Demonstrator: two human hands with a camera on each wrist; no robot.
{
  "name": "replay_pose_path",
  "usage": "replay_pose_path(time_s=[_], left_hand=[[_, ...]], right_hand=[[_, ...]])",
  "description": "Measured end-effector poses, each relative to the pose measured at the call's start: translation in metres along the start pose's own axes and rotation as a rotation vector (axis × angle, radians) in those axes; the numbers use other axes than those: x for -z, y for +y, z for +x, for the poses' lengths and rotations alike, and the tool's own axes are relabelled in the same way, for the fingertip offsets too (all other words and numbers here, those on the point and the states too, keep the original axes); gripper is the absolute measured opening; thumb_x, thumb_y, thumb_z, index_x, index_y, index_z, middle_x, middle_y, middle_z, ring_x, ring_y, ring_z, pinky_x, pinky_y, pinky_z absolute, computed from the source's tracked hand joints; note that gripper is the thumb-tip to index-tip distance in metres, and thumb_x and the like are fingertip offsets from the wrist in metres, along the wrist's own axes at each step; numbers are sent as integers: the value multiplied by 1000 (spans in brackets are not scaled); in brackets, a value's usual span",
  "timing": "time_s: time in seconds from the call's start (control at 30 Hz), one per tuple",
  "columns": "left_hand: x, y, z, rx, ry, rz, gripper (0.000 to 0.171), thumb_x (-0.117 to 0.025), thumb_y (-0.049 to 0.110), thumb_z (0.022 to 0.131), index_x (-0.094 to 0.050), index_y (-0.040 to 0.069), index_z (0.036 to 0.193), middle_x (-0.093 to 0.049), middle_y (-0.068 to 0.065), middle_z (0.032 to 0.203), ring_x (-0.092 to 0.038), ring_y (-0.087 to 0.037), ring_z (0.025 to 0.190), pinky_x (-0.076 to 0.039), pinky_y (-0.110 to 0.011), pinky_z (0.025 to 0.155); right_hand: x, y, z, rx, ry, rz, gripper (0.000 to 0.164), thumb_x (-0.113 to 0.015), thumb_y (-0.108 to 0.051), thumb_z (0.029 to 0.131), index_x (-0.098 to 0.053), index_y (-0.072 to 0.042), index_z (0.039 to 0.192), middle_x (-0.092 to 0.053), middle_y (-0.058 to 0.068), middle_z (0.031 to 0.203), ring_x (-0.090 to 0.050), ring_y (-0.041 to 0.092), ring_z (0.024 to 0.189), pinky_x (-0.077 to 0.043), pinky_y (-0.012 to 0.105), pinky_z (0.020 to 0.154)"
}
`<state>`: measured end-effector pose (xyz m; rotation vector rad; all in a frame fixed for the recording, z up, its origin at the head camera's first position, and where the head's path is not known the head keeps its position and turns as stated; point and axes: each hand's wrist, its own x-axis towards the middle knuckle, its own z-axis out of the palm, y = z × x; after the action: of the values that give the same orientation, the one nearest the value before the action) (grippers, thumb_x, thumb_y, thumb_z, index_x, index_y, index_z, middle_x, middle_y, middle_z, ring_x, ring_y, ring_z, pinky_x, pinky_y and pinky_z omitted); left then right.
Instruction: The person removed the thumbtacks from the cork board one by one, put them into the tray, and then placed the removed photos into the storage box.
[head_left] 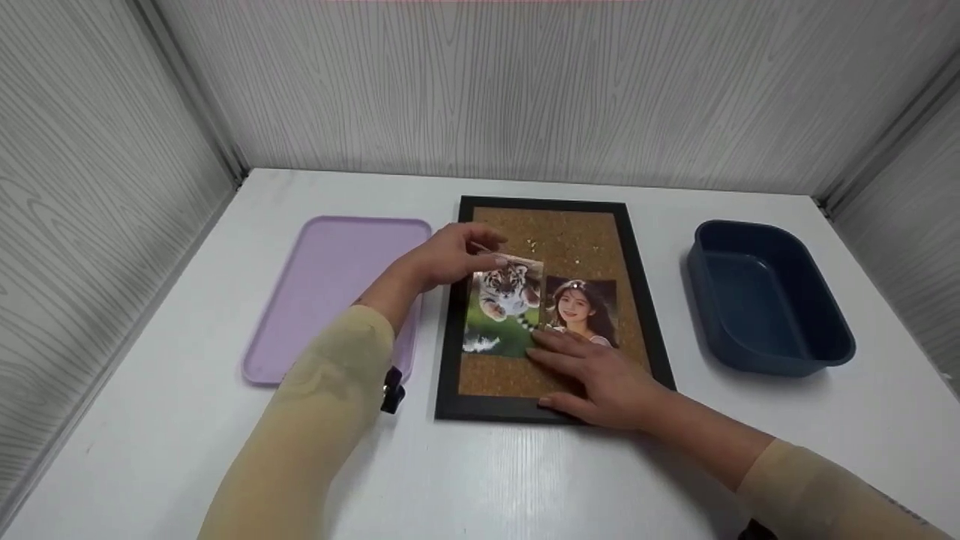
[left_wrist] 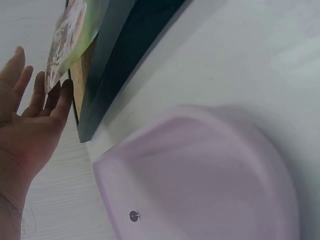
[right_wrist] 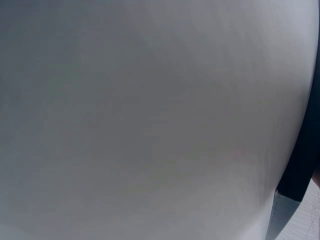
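A cork board (head_left: 551,375) with a black frame lies flat on the table. On its left half is a tiger photo (head_left: 499,334), whose upper end stands raised off the cork in the left wrist view. My left hand (head_left: 450,255) is at that top edge, its thumb touching it and its fingers loosely extended. Beside it lies a portrait photo (head_left: 600,307), with a small shiny spot near its top. Across the lower ends of both photos rests my right hand (head_left: 600,379), fingers spread and the thumb on the frame's lower bar. Several small shiny bits (head_left: 532,245) dot the upper cork.
Left of the board lies a purple tray (head_left: 337,255), partly behind my left arm. A small dark thumbtack (left_wrist: 134,216) is on it in the left wrist view. A dark blue bin (head_left: 757,300) stands to the right. Wood-grain panels (head_left: 487,90) enclose the table.
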<state>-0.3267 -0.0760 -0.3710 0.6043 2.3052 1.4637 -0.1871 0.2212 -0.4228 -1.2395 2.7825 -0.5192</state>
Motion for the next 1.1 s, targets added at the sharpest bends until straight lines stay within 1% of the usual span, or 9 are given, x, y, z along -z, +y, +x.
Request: replay_pose_path(time_s=[0.17, 0.3, 0.37, 0.43, 0.53, 0.6, 0.73, 0.9, 1.1], left_hand=[[3, 6, -4, -17, 4, -64, 49, -70, 19, 104, -57, 6, 150, -54, -21, 150, -58, -28, 126, -51, -52, 100], [3, 6, -6, -11, 1, -84, 50, -69, 19, 105, -56, 7, 152, -52, -21, 153, -59, -26, 124, -52, -48, 100], [2, 4, -6, -3, 1, -98, 50, -70, 19, 105, -56, 8, 152, -52, -21, 153, -59, -25, 123, -52, -46, 101], [2, 4, -7, 11, -1, -122, 51, -70, 18, 105, -55, 9, 153, -52, -20, 154, -60, -26, 121, -52, -46, 102], [2, 2, -8, 36, -3, -153, 51, -71, 17, 104, -56, 10, 153, -55, -17, 150, -61, -24, 120, -52, -47, 104], [3, 2, -10, 51, -10, -170, 51, -71, 16, 104, -56, 11, 152, -57, -16, 146, -63, -25, 117, -53, -47, 102], [4, -1, -12, 69, -35, -165, 49, -70, 17, 105, -57, 12, 151, -61, -13, 141, -65, -24, 115, -56, -43, 96], [5, -3, -17, 67, -67, -144, 49, -69, 16, 105, -56, 10, 152, -63, -14, 138, -67, -25, 111, -58, -41, 92], [4, -7, -21, 65, -88, -96, 48, -69, 14, 105, -57, 9, 151, -65, -14, 131, -68, -23, 99, -59, -39, 86]], right_hand=[[-1, 2, 1, 12, 12, -11, 69, -56, -62, 105, -47, -23, 162, -33, 1, 172, -38, 29, 153, -41, 58, 115], [-2, 3, 1, 14, 14, -15, 69, -56, -61, 105, -48, -23, 162, -34, 1, 171, -38, 29, 154, -41, 57, 116], [-2, 3, 1, 4, 7, -12, 69, -55, -62, 105, -47, -24, 162, -33, 0, 172, -37, 29, 154, -40, 57, 116], [-2, 3, 1, -7, -1, -8, 69, -54, -63, 105, -47, -25, 163, -33, -1, 172, -36, 29, 155, -39, 57, 117], [-1, 4, 2, -21, -10, -4, 70, -52, -65, 105, -46, -26, 163, -31, -3, 172, -34, 27, 156, -37, 56, 118], [-1, 4, 2, -24, -14, -2, 70, -51, -65, 105, -46, -26, 163, -31, -3, 173, -33, 27, 156, -37, 56, 119], [-1, 5, 3, -27, -23, 3, 70, -50, -65, 106, -45, -26, 163, -30, -4, 173, -32, 26, 156, -36, 55, 119], [-1, 5, 4, -30, -30, 3, 70, -50, -66, 106, -44, -27, 164, -29, -3, 173, -32, 26, 156, -37, 56, 119], [-1, 3, 5, -23, -24, 6, 70, -52, -65, 105, -45, -25, 163, -31, -2, 173, -34, 27, 155, -38, 56, 118]])
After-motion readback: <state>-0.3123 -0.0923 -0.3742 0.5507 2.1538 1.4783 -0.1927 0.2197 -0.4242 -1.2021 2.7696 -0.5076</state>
